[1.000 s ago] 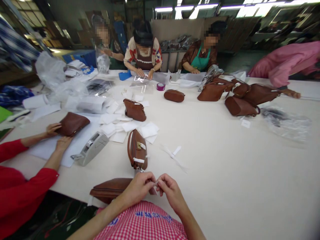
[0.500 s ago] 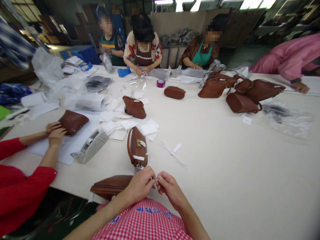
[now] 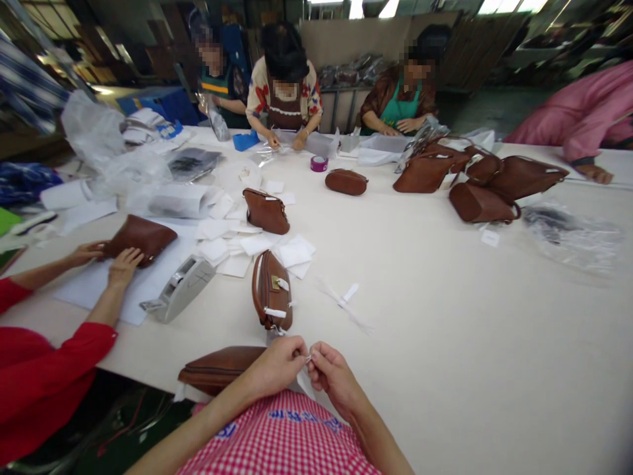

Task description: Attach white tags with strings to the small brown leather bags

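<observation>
My left hand (image 3: 283,361) and my right hand (image 3: 332,371) meet fingertip to fingertip at the table's near edge. Both are closed in a pinch on a small white tag (image 3: 305,382), which hangs between them; its thin upper end is mostly hidden by the fingers. Under my left forearm lies a brown leather bag (image 3: 217,366), partly covered. Just beyond my left hand stands a small brown handbag (image 3: 273,290) with a gold clasp and white wrapping on its fittings. A bundle of thin white strings (image 3: 349,307) lies to its right.
A grey tape dispenser (image 3: 185,290) and loose white paper pads (image 3: 242,247) are on the left. Beside me, a red-sleeved person handles a brown bag (image 3: 143,239). More brown bags (image 3: 430,173) and clear plastic (image 3: 568,234) lie far right; several people work across the table (image 3: 445,316).
My hands stay together, and more of the white tag shows below them. The red-sleeved person's hands have moved apart on the bag. Across the table, a co-worker's plastic has been lowered.
</observation>
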Motion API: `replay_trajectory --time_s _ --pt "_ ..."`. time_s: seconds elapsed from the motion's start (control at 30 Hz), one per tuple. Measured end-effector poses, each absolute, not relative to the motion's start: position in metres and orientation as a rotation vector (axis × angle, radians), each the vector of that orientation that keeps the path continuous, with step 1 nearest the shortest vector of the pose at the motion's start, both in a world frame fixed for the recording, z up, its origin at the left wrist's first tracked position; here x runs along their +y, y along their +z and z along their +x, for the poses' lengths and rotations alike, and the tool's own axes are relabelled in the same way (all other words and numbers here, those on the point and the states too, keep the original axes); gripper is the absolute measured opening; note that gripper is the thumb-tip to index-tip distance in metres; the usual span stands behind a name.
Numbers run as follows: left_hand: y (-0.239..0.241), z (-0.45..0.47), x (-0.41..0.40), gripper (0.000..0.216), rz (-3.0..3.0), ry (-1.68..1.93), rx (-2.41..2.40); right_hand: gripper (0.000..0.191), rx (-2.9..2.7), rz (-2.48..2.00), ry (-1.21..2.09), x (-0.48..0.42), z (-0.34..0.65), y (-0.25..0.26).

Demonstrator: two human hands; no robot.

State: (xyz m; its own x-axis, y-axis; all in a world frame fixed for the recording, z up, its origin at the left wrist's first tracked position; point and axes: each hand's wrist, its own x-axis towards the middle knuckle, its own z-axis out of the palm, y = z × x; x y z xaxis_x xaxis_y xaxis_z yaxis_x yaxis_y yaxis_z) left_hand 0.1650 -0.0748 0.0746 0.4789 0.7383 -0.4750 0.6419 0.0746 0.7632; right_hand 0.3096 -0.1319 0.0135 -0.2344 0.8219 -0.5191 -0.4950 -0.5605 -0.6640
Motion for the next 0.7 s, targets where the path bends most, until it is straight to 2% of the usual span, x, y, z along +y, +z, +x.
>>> replay_trajectory --time_s 0.23,0.53,0.7 --pt "0.077 0.167 -0.073 0.014 1.564 0.096 1.235 0.051 -0.569 -1.167 1.841 -0.132 0.309 0.015" --pt "0.078 0.164 -0.074 0.011 1.567 0.119 1.171 0.052 -1.213 -1.339 1.629 -0.133 0.316 0.023" --pt "0.070 0.163 -0.074 0.008 1.403 0.174 1.136 0.054 -1.083 -1.279 1.664 -0.133 0.316 0.021"
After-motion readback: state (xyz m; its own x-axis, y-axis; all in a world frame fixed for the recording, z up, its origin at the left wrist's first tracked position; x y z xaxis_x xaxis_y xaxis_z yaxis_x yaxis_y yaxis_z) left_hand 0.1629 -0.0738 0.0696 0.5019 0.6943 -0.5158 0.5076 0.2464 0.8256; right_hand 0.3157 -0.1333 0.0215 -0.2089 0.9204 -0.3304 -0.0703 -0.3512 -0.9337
